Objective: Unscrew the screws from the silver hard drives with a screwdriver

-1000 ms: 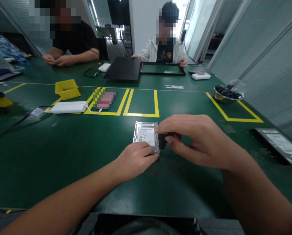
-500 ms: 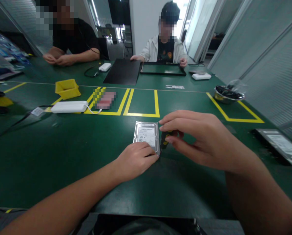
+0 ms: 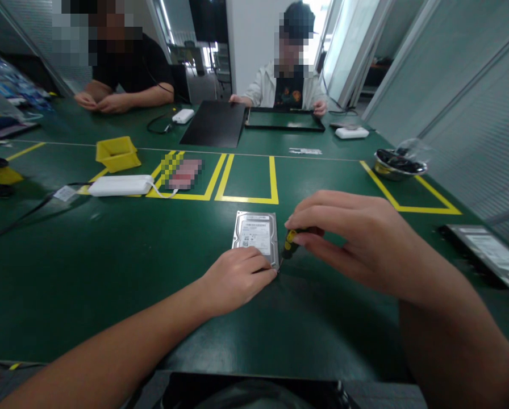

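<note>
A silver hard drive (image 3: pixel 255 234) with a white label lies flat on the green table (image 3: pixel 109 267) in front of me. My left hand (image 3: pixel 237 278) is closed over its near edge and presses it down. My right hand (image 3: pixel 352 238) pinches a small black and yellow screwdriver (image 3: pixel 289 243). The tool's tip sits at the drive's near right corner. The fingers hide most of its handle.
A white power adapter (image 3: pixel 120 186) with cable and a yellow bin (image 3: pixel 117 153) lie at the left. Yellow tape boxes (image 3: pixel 248 179) mark the table. A metal bowl (image 3: pixel 399 163) and another drive (image 3: pixel 488 253) are at the right. Two people sit at the far side with a black laptop (image 3: pixel 215 122) and a tray (image 3: pixel 284 120).
My right hand has shifted slightly to the right, showing more of the screwdriver's yellow and black handle. My left hand and the hard drive have stayed put.
</note>
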Available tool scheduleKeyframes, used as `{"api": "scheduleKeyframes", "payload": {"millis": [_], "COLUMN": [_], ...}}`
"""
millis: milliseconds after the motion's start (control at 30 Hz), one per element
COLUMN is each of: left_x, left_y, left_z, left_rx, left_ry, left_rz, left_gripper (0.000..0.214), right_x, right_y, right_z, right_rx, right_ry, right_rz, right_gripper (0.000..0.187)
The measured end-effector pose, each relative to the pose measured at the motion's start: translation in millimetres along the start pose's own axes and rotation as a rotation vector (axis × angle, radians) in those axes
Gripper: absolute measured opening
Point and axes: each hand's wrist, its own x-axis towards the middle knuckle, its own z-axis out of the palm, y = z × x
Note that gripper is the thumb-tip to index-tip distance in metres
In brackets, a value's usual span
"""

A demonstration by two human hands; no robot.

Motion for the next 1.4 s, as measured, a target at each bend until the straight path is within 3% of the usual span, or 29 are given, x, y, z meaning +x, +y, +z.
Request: {"api": "scheduleKeyframes", "payload": {"millis": [533, 667, 833, 933, 1200, 1400], "left_x": [0.8, -0.2, -1.0, -1.3, -1.6, -0.7], "left_y": [0.7, 0.2, -0.3, -0.4, 1.0, 2.1], "left_z": [-1.2, -0.7, 0.1, -0.5, -1.7, -3.9], "left_rx": [-0.04, -0.057, -0.054, -0.054, -0.066, -0.057], "left_ry": [-0.003, -0.013, -0.026, -0.03, -0.028, -0.037], "left_rz": [-0.035, -0.063, -0.058, -0.059, -0.063, -0.062], "left_gripper": [0.019, 0.021, 0.021, 0.02, 0.022, 0.022], "right_x": [-2.5, -7.6, -16.3, -20.7, -27.6, -36.6], "right_y": [-2.4, -5.7, -18.5, -23.2, -9.9, 26.9], "right_z": [-1.6, -15.8, -26.9, -18.5, 27.4, 66.6], "right_rx": [0.009, -0.043, -0.338, -0.528, -0.73, -0.795], "right_ry": [-0.058, 0.086, 0.283, 0.291, 0.096, 0.187], "right_rz": [0.05, 0.037, 0.125, 0.15, 0.262, 0.4], "right_gripper": [0.013, 0.014, 0.009, 0.004, 0.011, 0.014]}}
